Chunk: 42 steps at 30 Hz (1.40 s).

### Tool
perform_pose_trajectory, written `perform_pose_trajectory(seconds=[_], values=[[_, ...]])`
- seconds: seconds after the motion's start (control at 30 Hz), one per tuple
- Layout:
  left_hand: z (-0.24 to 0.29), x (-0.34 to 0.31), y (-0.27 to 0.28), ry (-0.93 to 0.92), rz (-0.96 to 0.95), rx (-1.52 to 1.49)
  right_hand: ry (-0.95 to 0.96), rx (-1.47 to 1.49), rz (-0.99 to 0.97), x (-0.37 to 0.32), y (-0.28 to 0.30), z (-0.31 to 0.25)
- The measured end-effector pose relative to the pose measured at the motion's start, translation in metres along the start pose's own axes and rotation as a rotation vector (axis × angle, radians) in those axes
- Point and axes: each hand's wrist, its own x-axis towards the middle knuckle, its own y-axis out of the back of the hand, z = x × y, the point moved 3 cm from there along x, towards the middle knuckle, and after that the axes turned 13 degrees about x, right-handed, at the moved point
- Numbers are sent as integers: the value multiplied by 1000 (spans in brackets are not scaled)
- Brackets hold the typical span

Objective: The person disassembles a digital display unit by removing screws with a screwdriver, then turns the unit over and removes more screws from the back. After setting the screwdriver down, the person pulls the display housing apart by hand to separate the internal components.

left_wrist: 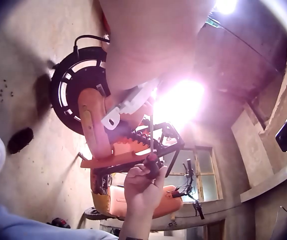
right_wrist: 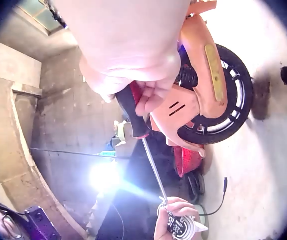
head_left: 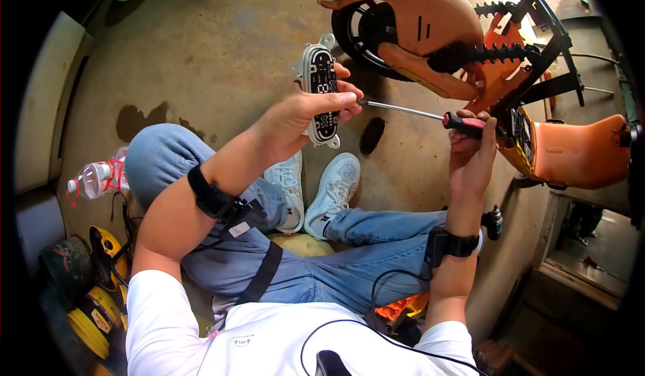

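My left hand (head_left: pixel 292 121) grips an oval digital instrument display (head_left: pixel 323 64) in a white housing with mounting tabs, thumb across its front and fingers at its far edge. In my right hand (head_left: pixel 469 158) is a screwdriver (head_left: pixel 404 109), held by its red and black handle. Its metal shaft points left, and the tip comes right at the left thumb and fingertips beside the display. The right wrist view shows the same meeting: the screwdriver shaft (right_wrist: pixel 155 167) runs down to the display (right_wrist: pixel 176 225) in the left hand's fingers. From the left wrist, the display's white housing (left_wrist: pixel 128 107) appears mostly from behind.
A partly dismantled orange two-wheeler (head_left: pixel 437 33), with black wheel and springs, stands ahead on the right. Clear plastic bottles (head_left: pixel 94 180) lie at the left, near a yellow coil (head_left: pixel 101 319). A dark oval object (head_left: pixel 372 135) lies on the floor beyond the white shoes (head_left: pixel 334 191).
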Motion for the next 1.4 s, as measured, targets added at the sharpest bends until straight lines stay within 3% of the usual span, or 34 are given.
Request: perform_pose_trajectory(seconds=[1.4], values=[[-5, 4, 2, 42, 90, 0, 18, -17, -96, 2, -4, 7]])
